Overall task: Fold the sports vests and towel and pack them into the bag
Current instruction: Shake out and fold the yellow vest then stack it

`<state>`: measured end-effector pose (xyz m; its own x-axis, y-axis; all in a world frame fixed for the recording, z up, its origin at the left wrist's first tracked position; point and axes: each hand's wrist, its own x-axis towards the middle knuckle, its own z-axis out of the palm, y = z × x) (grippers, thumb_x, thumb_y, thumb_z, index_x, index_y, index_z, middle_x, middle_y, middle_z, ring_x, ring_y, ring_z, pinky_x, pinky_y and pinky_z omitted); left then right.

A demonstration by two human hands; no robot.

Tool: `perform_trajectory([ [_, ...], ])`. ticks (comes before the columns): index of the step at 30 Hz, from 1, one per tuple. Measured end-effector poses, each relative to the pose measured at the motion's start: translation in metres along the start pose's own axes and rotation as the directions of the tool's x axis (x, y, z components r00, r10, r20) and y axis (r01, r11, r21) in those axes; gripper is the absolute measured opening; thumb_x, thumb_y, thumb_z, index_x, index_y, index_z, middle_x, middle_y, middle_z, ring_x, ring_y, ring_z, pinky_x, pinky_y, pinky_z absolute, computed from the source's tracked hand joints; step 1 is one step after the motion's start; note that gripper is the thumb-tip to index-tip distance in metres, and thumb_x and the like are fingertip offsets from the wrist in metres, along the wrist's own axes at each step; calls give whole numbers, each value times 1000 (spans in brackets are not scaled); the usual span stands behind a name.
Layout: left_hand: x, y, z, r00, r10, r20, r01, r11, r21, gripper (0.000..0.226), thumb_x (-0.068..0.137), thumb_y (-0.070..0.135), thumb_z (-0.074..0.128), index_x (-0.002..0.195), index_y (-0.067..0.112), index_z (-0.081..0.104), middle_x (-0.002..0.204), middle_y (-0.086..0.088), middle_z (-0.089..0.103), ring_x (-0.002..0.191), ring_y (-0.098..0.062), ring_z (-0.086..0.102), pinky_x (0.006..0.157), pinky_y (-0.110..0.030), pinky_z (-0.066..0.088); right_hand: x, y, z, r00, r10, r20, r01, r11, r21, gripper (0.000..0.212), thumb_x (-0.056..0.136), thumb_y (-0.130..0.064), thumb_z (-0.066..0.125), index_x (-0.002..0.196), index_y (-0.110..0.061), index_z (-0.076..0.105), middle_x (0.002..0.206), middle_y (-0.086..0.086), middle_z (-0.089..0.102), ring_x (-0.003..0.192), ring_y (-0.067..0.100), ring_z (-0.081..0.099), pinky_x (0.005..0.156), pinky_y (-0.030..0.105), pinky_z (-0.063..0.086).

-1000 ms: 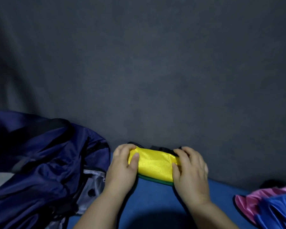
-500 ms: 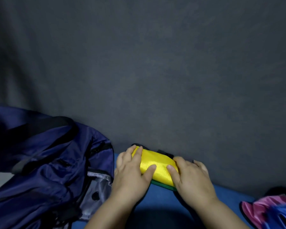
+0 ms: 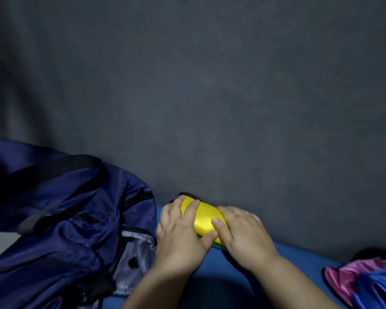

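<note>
Yellow vest (image 3: 206,217) folded on bench (image 3: 223,273), just beside bag (image 3: 71,219).
L grip (image 3: 181,237), R grip (image 3: 243,235) curl round its ends; I reckon light, soft, slippery – clamp whole bundle or it unfolds.

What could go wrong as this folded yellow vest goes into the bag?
The shiny vest is a bundle pinched between left hand and right hand; easing either grip could let it unfold. The bag looks slumped, its opening partly collapsed, so the bundle may catch going in.

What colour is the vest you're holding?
The vest is shiny yellow with a green edge; head view.
</note>
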<state>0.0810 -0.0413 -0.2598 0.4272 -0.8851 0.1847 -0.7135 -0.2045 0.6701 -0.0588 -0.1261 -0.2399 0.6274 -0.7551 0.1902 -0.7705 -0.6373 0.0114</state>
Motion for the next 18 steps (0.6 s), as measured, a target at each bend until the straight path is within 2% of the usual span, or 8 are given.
perform_trajectory([
  [5, -2, 2, -3, 1000, -10, 17, 10, 1000, -3, 82, 81, 68, 54, 149, 43, 17, 158, 15, -11, 142, -15, -10, 116, -37, 10, 5, 0, -9, 999, 33, -5, -33, 995, 93, 74, 88, -62, 6, 118, -25, 63, 116, -5, 66, 110, 20, 57, 93, 33, 43],
  [7, -3, 1, -2, 1000, -7, 24, 7, 1000, 3, 81, 83, 68, 53, 150, 42, 15, 159, 14, -10, 144, -15, -9, 117, -38, 10, -4, 2, -9, 986, 67, -155, -53, 994, 94, 58, 91, -56, 22, 111, -22, 65, 109, -4, 66, 105, 22, 59, 90, 34, 45],
  [9, -2, 0, -1, 999, -17, 34, 17, 1000, -8, 80, 84, 69, 50, 150, 42, 14, 159, 13, -8, 145, -16, -7, 116, -38, 12, -19, 6, -10, 921, 70, -383, -46, 996, 71, 43, 92, -51, 38, 109, -22, 64, 110, -5, 63, 106, 19, 56, 94, 36, 40],
  [10, -1, 0, -1, 999, -17, 33, 18, 1000, -13, 80, 84, 69, 50, 150, 42, 13, 159, 13, -7, 145, -16, -6, 116, -37, 13, -28, 7, -10, 902, 52, -430, -27, 998, 63, 41, 91, -51, 42, 111, -23, 64, 113, -6, 62, 108, 17, 53, 96, 37, 37],
  [12, 0, 1, -1, 1000, -15, 17, 15, 1000, -4, 81, 84, 70, 49, 150, 42, 12, 159, 13, -6, 144, -16, -4, 116, -37, 13, -44, 9, -5, 912, -27, -409, 31, 1000, 3, 46, 91, -56, 43, 116, -24, 64, 121, -7, 60, 116, 15, 51, 101, 41, 34],
  [14, 0, 2, 2, 1000, -6, -8, 6, 1000, -20, 81, 83, 69, 51, 150, 42, 14, 160, 12, -4, 142, -16, -5, 115, -40, 12, -55, 15, 6, 959, -39, -282, 23, 998, -59, 55, 94, -60, 33, 131, -26, 55, 133, -8, 56, 127, 14, 46, 105, 45, 30],
  [16, 1, 1, 7, 992, 58, -112, -61, 998, -26, 74, 80, 64, 61, 144, 41, 34, 161, 7, 11, 140, -19, 2, 113, -48, 20, -58, 24, 15, 984, 34, -176, -52, 994, -99, 58, 97, -60, 22, 142, -29, 41, 139, -10, 53, 133, 12, 40, 106, 43, 27],
  [18, 2, 0, 7, 973, 117, -199, -119, 993, 0, 60, 75, 59, 63, 130, 37, 55, 154, 3, 35, 138, -20, 16, 106, -54, 31, -57, 29, 17, 985, 89, -145, -103, 991, -90, 57, 98, -59, 18, 143, -29, 40, 139, -10, 53, 133, 12, 39, 103, 40, 27],
])
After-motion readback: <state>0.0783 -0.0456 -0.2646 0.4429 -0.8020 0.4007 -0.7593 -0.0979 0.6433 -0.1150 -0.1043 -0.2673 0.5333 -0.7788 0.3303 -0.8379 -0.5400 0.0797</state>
